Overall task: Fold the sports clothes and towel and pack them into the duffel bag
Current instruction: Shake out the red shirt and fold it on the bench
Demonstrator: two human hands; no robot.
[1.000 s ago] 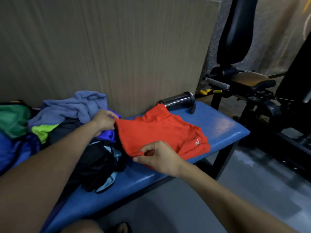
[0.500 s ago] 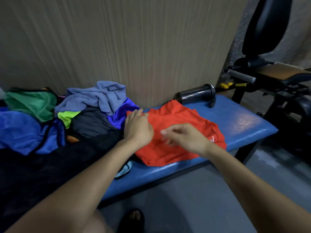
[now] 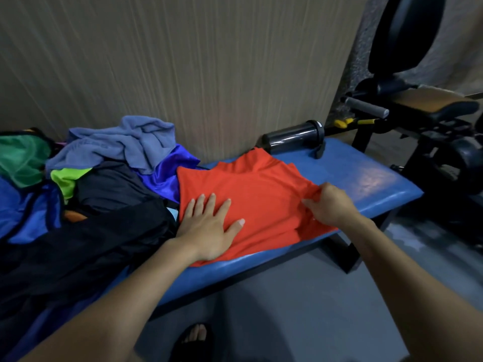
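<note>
Left hand [image 3: 209,228] spread flat, fingers straight, pressing down on the near-left part of a red shirt [image 3: 251,194]. Right hand [image 3: 330,207] pinching the shirt's right edge, cloth bunched between thumb and fingers and lifted slightly off the surface. Shirt laid out on the blue padded desk [image 3: 366,178], partly folded, with its near edge hanging just over the desk's front rim. To the left, heaped against the wall: a grey-blue towel [image 3: 125,142] on top, a shiny blue garment [image 3: 167,171] just beside and touching the shirt's left edge, dark clothes [image 3: 112,189] below the towel, a lime-green piece [image 3: 65,178] tucked between them, a green garment [image 3: 21,158] at far left. More blue fabric with dark trim [image 3: 28,215] at the left frame edge; cannot tell whether a garment or a bag. Black cloth [image 3: 78,252] draped over the near-left desk, under the left forearm. Behind the shirt, a dark bottle [image 3: 292,135] lying on its side against the wall. At right, black gym equipment [image 3: 423,111] well apart from the shirt. Below, a sandalled foot [image 3: 196,335] on the grey floor.
</note>
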